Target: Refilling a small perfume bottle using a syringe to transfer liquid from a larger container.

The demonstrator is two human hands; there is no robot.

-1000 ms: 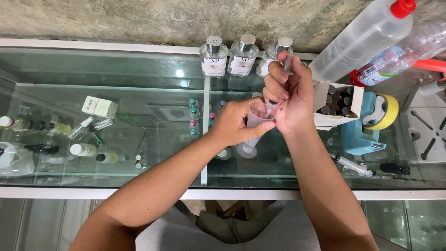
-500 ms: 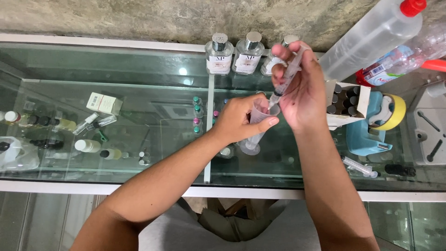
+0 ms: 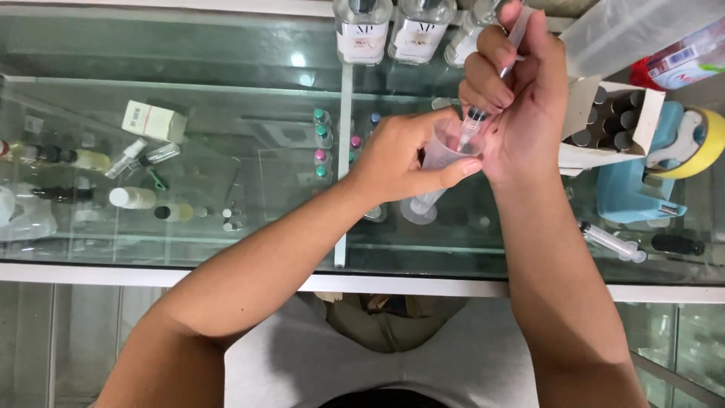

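Left hand (image 3: 404, 155) is wrapped around the top of a clear plastic measuring cup (image 3: 436, 177), thumb pressed along the rim, fingers curled round the far side. The cup stands tilted on the glass tabletop (image 3: 226, 98), near the middle and a bit toward the back edge, with its round foot resting on the glass. Right hand (image 3: 517, 106) is closed tight on a syringe (image 3: 491, 83), held nearly upright with the plunger end poking out above the fingers and the dark tip down inside the cup's mouth. The two hands are touching each other right at the cup.

Other stuff around: three square clear bottles (image 3: 393, 26) with silver caps lined up along the back edge, just behind the hands. To the right, an open white carton of small dark vials (image 3: 608, 121) is just beside the right hand, then a blue tape dispenser (image 3: 642, 181) with a yellow roll. A second syringe (image 3: 612, 242) lies flat near the front right edge. Under the glass on the left you can see a small white box (image 3: 155, 119) and some little bottles on the shelf below.
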